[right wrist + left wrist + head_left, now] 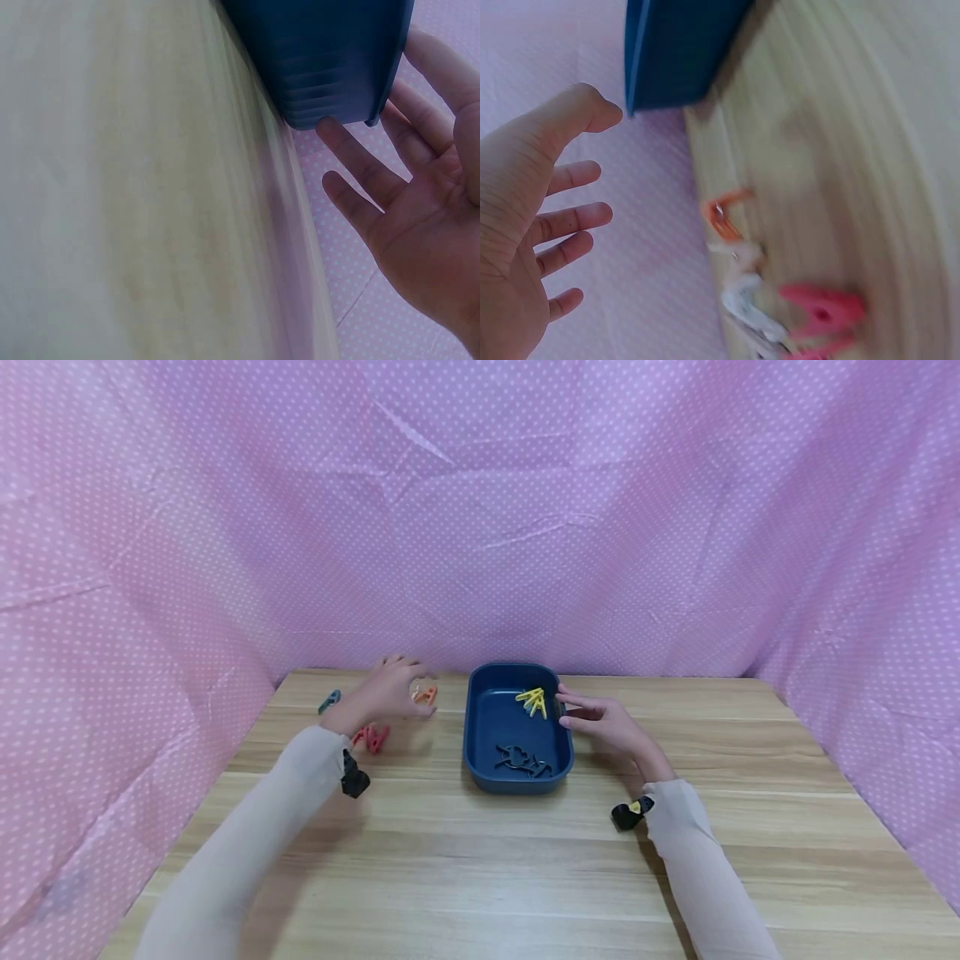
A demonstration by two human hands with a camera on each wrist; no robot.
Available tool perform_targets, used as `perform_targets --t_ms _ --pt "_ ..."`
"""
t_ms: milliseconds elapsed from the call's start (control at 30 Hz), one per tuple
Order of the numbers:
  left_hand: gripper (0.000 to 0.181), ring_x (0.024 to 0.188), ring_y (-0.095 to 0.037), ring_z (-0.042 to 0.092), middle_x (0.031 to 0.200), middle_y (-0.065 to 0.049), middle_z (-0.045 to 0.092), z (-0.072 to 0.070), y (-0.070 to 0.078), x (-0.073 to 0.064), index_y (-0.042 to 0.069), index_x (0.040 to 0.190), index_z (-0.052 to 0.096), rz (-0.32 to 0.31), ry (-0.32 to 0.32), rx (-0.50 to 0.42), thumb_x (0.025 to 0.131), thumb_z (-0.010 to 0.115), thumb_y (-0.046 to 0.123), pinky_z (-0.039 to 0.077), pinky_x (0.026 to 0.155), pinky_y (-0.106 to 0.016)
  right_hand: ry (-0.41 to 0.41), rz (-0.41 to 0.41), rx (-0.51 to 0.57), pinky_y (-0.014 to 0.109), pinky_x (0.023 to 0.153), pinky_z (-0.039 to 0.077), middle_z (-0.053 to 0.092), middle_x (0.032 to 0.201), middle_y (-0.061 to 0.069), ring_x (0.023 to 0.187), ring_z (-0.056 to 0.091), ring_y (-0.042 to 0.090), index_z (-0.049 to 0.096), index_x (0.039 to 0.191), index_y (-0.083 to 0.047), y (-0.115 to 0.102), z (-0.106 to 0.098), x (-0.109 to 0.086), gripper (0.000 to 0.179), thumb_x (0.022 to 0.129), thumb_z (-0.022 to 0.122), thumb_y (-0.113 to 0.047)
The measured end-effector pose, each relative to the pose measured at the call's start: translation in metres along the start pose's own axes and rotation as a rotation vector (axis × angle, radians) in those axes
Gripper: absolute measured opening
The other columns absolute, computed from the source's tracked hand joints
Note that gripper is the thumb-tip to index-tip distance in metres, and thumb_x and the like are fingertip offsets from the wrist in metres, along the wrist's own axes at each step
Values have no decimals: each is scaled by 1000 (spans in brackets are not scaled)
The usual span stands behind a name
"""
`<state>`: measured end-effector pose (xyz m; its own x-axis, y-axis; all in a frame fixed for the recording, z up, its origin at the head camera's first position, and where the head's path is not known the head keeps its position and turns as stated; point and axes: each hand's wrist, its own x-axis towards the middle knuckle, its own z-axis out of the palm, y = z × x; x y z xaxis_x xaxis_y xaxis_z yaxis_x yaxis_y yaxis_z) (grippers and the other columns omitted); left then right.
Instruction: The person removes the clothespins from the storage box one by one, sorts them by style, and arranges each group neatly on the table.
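My left hand (392, 687) hovers over the left part of the table with its fingers spread and nothing held. Below it lie an orange spring clip (427, 695), red clips (372, 737) and a teal clip (329, 700). The left wrist view also shows a blurred white clip (750, 306), mostly hidden from the head view. My right hand (609, 724) touches the right side of a dark blue bin (517, 787) with extended fingers. Inside the bin are yellow clips (532, 702) toward the back and several dark clips (522, 762) toward the front.
The wooden table (480, 877) ends at a pink dotted curtain (480, 543) that hangs behind it and along both sides. A black wrist camera (355, 775) is strapped to the left sleeve, another black camera (628, 814) to the right.
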<state>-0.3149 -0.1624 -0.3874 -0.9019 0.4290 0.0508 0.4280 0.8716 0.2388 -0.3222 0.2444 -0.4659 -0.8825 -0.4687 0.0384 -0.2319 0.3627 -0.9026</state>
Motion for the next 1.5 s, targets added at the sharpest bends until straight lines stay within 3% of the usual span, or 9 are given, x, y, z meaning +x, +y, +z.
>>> perform_targets --t_ms 167,400,600,1033,1300,1500 --pt "75 146 -41 34 154 -19 47 0 24 25 6 145 54 19 -32 -10 85 78 44 20 121 -63 1 6 10 49 113 42 37 164 -1 135 57 34 54 148 -13 2 -2 0 58 96 71 -31" --pt "62 142 -32 37 149 -8 53 -1 68 58 18 140 60 100 -59 18 87 75 46 22 120 -60 9 -5 -8 48 113 41 39 163 -1 135 57 31 55 147 -15 3 -1 1 56 96 71 -31" --pt "66 139 -30 41 151 -7 52 12 92 84 21 143 57 123 -84 50 86 76 47 26 118 -57 7 -7 7 51 116 38 39 162 -1 136 56 31 56 147 -14 4 0 1 55 96 71 -30" --pt "65 129 -29 50 133 -6 65 45 110 120 20 141 58 132 -136 25 84 82 38 32 116 -55 6 1 27 52 117 36 40 162 -2 137 55 30 56 147 -15 2 2 0 55 96 71 -29" --pt "66 144 -31 39 154 -7 48 60 118 129 20 142 57 128 -165 78 84 82 39 25 121 -60 11 -41 12 42 110 46 42 161 2 132 59 32 55 147 -13 5 2 2 52 97 70 -23" --pt "67 147 -32 34 157 -9 45 68 120 130 20 145 56 101 -207 70 85 81 38 22 123 -61 6 -47 38 43 109 47 41 161 2 132 59 36 55 146 -10 6 1 2 52 98 69 -21"
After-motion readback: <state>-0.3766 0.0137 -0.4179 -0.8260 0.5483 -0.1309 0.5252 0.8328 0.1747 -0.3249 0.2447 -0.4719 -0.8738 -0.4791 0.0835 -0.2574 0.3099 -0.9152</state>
